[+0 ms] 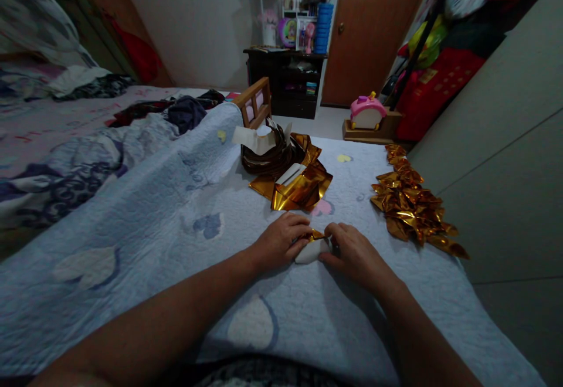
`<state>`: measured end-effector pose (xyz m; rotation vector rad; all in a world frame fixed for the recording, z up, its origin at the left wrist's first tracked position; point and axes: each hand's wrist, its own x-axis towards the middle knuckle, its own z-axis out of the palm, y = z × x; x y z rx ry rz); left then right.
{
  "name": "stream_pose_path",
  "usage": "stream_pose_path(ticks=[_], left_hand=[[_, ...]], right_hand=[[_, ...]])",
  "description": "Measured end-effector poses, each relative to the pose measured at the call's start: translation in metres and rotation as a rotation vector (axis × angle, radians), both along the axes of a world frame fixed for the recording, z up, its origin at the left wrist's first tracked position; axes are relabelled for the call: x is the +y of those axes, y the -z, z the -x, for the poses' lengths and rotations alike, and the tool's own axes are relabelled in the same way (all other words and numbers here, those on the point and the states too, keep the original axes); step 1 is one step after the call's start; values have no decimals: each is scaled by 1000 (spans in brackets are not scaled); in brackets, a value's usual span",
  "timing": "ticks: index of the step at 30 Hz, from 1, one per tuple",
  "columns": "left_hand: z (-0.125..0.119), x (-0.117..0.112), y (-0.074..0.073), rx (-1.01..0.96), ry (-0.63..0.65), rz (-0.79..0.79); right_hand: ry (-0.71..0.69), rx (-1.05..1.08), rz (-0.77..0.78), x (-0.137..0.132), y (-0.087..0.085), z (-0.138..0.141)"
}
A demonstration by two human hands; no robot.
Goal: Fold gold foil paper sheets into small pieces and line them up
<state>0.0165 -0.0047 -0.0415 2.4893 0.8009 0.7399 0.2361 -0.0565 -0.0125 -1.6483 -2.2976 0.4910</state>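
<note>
Both my hands rest on the light blue quilt in front of me. My left hand and my right hand are closed together on a small folded piece of gold paper with a white underside. The fingers pinch and press it flat against the quilt. Beyond my hands lies a stack of gold paper sheets, partly unfolded. To the right, a pile of several folded gold pieces lies along the quilt's edge.
A dark basket with white paper in it stands behind the gold sheets. Crumpled bedding and clothes lie at left. A wooden crib rail, dark shelf unit, door and pink toy are beyond. A grey wall runs along the right.
</note>
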Motion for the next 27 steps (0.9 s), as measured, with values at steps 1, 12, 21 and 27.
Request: stream_pose_path(ticks=[1,12,21,27], left_hand=[[0,0,0,-1,-2,3],[-2,2,1,-31,-50,-12],[-5,4,3,-39,-100,-13],[-7,8,6,-50,-109,15]], right_hand=[[13,13,10,1,0,0],[194,697,235,12,12,5],[243,995,417,12,3,7],[82,805,185,13,10,9]])
